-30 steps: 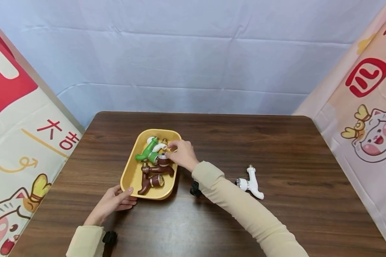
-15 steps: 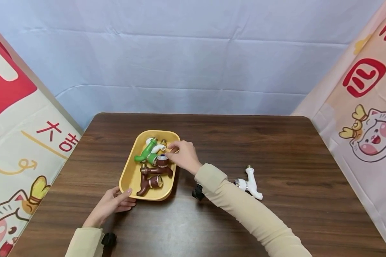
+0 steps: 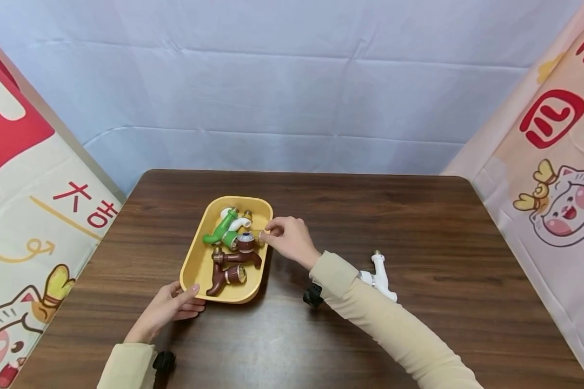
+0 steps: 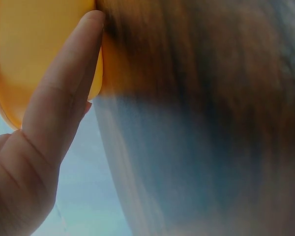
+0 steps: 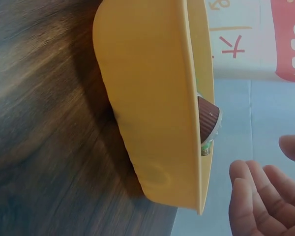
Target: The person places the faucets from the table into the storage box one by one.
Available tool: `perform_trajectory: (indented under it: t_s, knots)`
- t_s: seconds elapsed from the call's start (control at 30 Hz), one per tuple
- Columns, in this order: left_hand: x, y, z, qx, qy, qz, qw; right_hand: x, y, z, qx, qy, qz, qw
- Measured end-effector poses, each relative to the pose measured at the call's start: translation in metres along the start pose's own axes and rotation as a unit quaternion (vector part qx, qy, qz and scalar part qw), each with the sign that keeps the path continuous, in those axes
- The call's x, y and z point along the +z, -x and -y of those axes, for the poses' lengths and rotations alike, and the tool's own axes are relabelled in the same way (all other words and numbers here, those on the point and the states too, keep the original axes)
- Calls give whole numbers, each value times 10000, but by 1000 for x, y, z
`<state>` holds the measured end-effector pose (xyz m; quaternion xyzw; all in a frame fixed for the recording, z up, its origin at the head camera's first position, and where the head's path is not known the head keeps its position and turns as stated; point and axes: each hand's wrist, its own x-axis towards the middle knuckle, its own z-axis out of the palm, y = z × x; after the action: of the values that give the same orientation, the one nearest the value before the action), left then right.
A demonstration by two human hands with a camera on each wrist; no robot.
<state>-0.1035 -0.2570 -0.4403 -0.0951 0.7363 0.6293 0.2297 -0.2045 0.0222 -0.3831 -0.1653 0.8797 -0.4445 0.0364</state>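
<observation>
A yellow basin [image 3: 199, 268] stands on the table at left, holding several faucets. My left hand [image 3: 172, 307] grips its near left corner, thumb over the rim and fingers outside; the left wrist view shows this hand [image 4: 49, 113] against the yellow plastic [image 4: 24, 54]. Inside lie a green faucet [image 3: 221, 229], a partly covered white faucet [image 3: 241, 223], brown faucets [image 3: 219, 278] and a faucet with a yellowish knob [image 3: 260, 236]. My right hand [image 3: 292, 240] is at the basin's right rim, thumb and fingers apart. The right wrist view shows this hand [image 5: 270, 196] holding nothing, apart from the basin.
A white faucet [image 3: 380, 274] lies on the brown wooden table [image 3: 448, 259] at right, its knob partly behind my right sleeve [image 3: 384, 319]. A pale cloth [image 3: 292, 97] hangs behind the table. Printed cloths hang at both sides.
My right hand has drawn back rightward from inside the basin, uncovering the yellowish knob. My sleeve now covers part of the white faucet's knob. The left hand keeps its place on the basin.
</observation>
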Motion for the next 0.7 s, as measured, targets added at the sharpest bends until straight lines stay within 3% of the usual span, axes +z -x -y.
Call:
perform_trajectory:
  t_s: [0.7]
  knots:
    - [1,1,0,-8,10,-46,10000,-21,25,-8,-133,34,10,9999]
